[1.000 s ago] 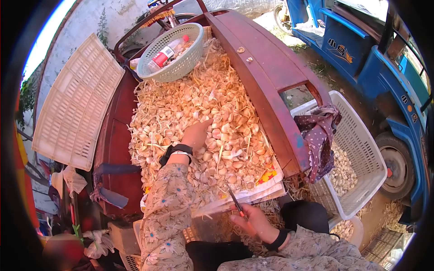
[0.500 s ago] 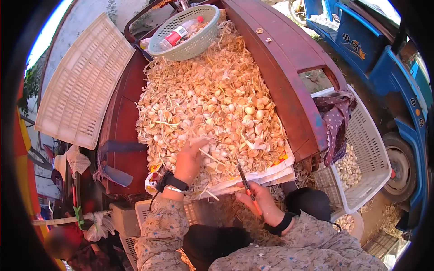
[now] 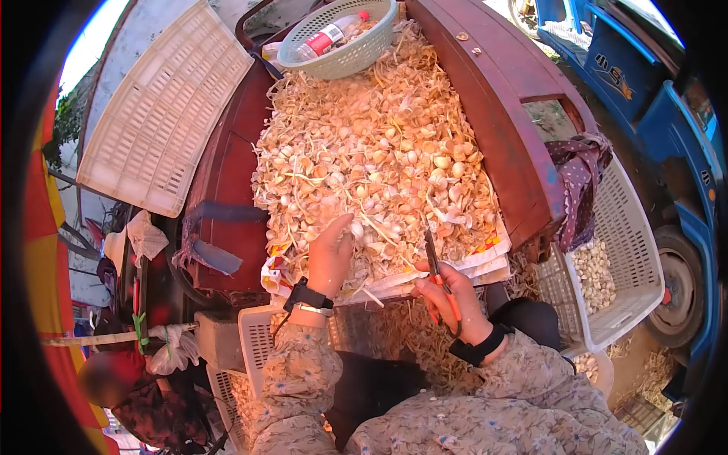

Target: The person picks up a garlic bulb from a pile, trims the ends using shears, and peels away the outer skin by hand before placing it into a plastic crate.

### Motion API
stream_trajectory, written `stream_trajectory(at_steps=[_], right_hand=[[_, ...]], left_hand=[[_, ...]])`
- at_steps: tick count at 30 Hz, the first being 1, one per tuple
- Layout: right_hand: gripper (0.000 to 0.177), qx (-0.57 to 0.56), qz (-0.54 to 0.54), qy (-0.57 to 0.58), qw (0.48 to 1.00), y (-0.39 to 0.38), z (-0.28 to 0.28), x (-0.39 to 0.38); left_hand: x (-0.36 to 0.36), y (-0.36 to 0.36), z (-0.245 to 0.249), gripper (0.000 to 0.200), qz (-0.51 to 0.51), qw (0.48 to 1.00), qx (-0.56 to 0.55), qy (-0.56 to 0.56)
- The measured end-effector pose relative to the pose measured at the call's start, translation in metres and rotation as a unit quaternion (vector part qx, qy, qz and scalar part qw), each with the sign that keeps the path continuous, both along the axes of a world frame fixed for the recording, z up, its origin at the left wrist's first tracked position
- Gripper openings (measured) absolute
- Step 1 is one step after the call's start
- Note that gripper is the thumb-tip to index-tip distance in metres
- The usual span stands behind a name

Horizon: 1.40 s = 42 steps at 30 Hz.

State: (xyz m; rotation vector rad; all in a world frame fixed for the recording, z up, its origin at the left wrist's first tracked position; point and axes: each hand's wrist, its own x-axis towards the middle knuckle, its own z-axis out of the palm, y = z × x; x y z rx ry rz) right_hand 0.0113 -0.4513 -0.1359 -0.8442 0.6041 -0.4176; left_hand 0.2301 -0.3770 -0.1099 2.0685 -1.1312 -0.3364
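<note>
A heap of garlic (image 3: 364, 167) with loose papery skins and dry stalks covers the sheets in front of me. My left hand (image 3: 331, 256) rests at the near left part of the heap, thumb and forefinger apart beside pale garlic pieces; its other fingers are partly hidden. Orange-handled scissors (image 3: 447, 294) are in my right hand (image 3: 469, 307), over the near edge of the heap. Their dark blades point away from me, toward the garlic, and I see nothing between them.
A pale green basket (image 3: 341, 64) with a bottle stands at the heap's far end. Dark red panels (image 3: 523, 129) flank the heap. To the right, a white crate (image 3: 626, 258) holds garlic, near a blue vehicle (image 3: 652, 129). Another person (image 3: 144, 402) is at lower left.
The whole view has shifted, so the scene sits farther right and higher. My right hand has come slightly nearer the heap, and more of the scissors' handles shows. My left hand stays at the garlic.
</note>
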Motion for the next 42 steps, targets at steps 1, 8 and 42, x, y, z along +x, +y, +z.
stream_trajectory(at_steps=[1,8,42], right_hand=[[0.036,0.001,-0.004,-0.005,1.0,0.0,0.0,0.001],[0.038,-0.024,-0.013,-0.021,0.999,0.01,0.002,0.002],[0.043,-0.422,0.159,-0.102,0.887,0.046,0.02,-0.02]], left_hand=[[-0.001,-0.001,-0.001,0.04,0.015,1.0,0.01,-0.02],[-0.047,0.024,0.025,0.039,0.057,0.949,-0.121,0.287],[-0.14,0.112,0.024,0.045,-0.026,0.982,-0.073,0.17]])
